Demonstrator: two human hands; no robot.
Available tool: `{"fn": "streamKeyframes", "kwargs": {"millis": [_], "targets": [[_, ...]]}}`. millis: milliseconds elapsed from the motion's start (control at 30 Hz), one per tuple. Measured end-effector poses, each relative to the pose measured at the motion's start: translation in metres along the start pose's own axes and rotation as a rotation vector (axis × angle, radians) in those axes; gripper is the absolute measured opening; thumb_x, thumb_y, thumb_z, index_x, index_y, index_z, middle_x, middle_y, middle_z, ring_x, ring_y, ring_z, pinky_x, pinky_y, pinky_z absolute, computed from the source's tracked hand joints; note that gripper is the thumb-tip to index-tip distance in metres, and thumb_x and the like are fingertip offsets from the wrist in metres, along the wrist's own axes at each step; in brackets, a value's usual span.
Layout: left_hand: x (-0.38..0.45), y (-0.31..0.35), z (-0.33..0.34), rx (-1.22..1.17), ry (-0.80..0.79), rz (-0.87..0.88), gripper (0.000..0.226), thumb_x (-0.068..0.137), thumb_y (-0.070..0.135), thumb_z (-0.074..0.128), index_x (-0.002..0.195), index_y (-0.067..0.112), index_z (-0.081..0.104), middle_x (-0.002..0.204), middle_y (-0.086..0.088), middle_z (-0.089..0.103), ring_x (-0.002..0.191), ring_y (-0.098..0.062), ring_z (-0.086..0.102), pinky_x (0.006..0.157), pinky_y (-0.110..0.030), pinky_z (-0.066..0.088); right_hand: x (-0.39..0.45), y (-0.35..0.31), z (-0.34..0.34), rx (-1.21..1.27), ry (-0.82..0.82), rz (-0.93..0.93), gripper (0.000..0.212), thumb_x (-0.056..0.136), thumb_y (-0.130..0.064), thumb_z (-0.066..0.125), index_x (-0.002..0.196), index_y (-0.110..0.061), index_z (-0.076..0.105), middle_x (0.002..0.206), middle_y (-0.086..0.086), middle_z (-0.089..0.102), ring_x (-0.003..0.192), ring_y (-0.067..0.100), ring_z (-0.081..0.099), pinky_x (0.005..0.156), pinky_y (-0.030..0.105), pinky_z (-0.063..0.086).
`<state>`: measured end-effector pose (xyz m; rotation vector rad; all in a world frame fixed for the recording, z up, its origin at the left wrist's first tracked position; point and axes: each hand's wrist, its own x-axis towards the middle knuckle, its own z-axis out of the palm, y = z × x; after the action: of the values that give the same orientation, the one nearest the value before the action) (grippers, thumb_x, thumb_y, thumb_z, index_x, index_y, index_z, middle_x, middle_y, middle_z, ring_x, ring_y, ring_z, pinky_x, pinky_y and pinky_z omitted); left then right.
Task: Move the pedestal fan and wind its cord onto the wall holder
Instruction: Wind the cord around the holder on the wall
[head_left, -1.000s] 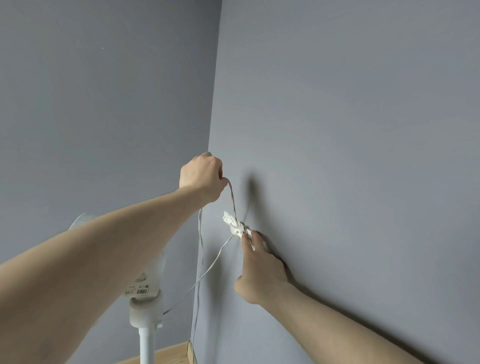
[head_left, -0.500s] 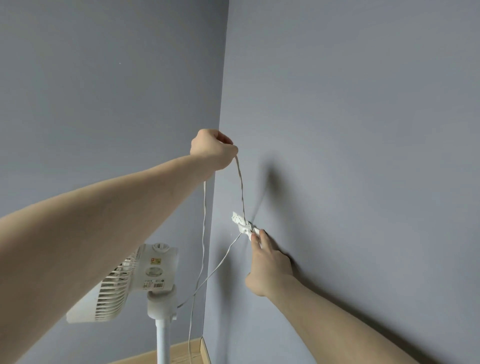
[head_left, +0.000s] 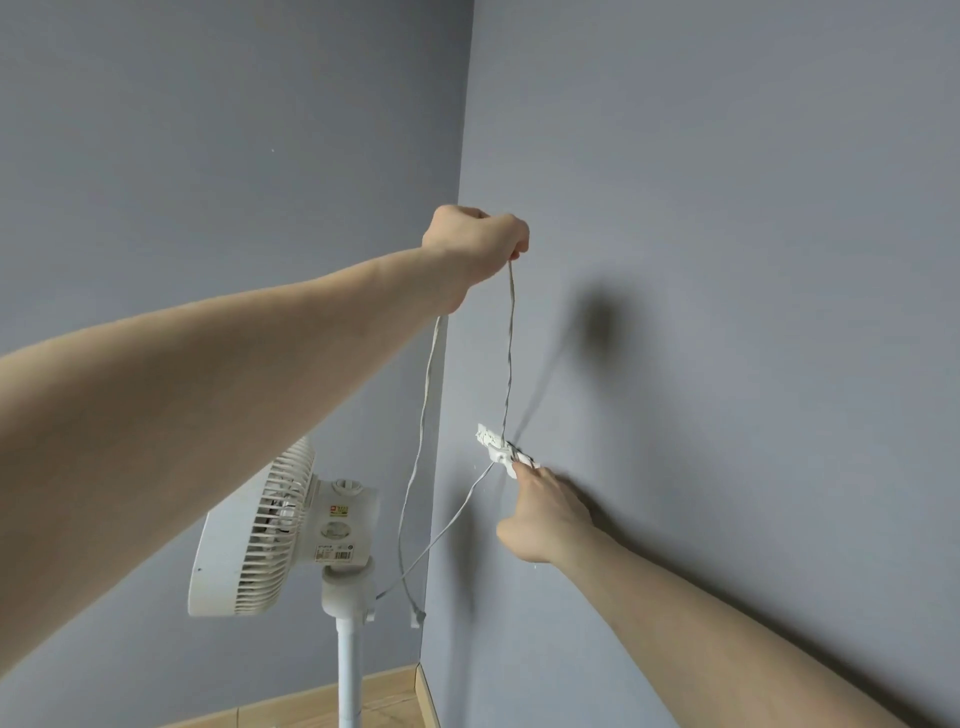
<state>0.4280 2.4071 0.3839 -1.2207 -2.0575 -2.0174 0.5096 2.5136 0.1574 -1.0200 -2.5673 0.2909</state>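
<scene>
Cord (head_left: 510, 343) | left hand (head_left: 478, 244) fingers grip it | right hand (head_left: 545, 512) fingers on holder (head_left: 498, 448) | grey corner wall (head_left: 727, 260)

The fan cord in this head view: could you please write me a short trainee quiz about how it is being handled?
1. True or false: the left hand holds the cord above the wall holder.
2. Which hand touches the wall holder? A) left B) right C) neither
3. Fill in: the pedestal fan stands near the room's ____, its head facing left in the picture.

Key: 1 true; 2 B; 3 corner.
</scene>
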Motion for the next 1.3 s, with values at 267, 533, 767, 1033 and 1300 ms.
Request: {"fn": "streamKeyframes", "kwargs": {"millis": [267,533,767,1033,1300], "targets": [[-0.015,0.014,-0.022,-0.007,-0.007,0.151,0.023,0.077,0.022,0.063,0.093,0.015,0.078,0.099,0.001,0.078,0.069,-0.013,0.058,0.058,-0.021,0.041,-0.006,-0.025,-0.011,0.358,-0.022,0.039,0.083,0.080,-0.014,0.045,0.157,-0.038,0.024,0.150,-0.008,0.043,0.116,0.026,0.062,0.066,0.026,0.053],[-0.027,0.025,-0.036,0.016,0.017,0.276,0.023,0.078,0.018,0.056,0.088,0.021,0.076,0.083,0.014,0.078,0.093,-0.007,0.067,0.065,-0.020,0.047,-0.005,-0.037,-0.013,0.616,-0.076,0.099,0.066,0.087,-0.014,0.045,0.152,-0.027,0.038,0.134,-0.001,0.055,0.080,0.022,0.069,0.052,0.025,0.056],[-0.045,0.034,-0.033,0.070,-0.055,0.383,0.023,0.079,0.013,0.054,0.085,0.021,0.075,0.075,0.012,0.078,0.059,-0.001,0.053,0.046,-0.010,0.037,-0.003,-0.045,-0.035,1.028,0.048,0.192,0.058,0.095,-0.010,0.050,0.151,-0.022,0.036,0.110,-0.002,0.063,0.080,0.022,0.071,0.065,0.037,0.063],[-0.059,0.018,-0.039,0.028,-0.277,0.352,0.023,0.088,0.011,0.052,0.088,0.016,0.075,0.062,0.004,0.067,0.051,-0.011,0.048,0.051,-0.023,0.034,-0.009,-0.047,-0.063,1.393,0.129,0.132,0.055,0.101,-0.003,0.035,0.151,-0.027,0.038,0.138,-0.004,0.059,0.097,0.025,0.072,0.057,0.026,0.057],[-0.074,-0.011,-0.046,-0.055,-0.557,0.222,0.028,0.092,0.003,0.046,0.110,0.010,0.067,0.064,-0.007,0.060,0.049,-0.022,0.046,0.052,-0.028,0.036,-0.009,-0.040,-0.079,1.427,0.100,0.142,0.049,0.106,-0.008,0.030,0.149,-0.026,0.044,0.135,0.001,0.063,0.100,0.022,0.071,0.073,0.032,0.060]]}}
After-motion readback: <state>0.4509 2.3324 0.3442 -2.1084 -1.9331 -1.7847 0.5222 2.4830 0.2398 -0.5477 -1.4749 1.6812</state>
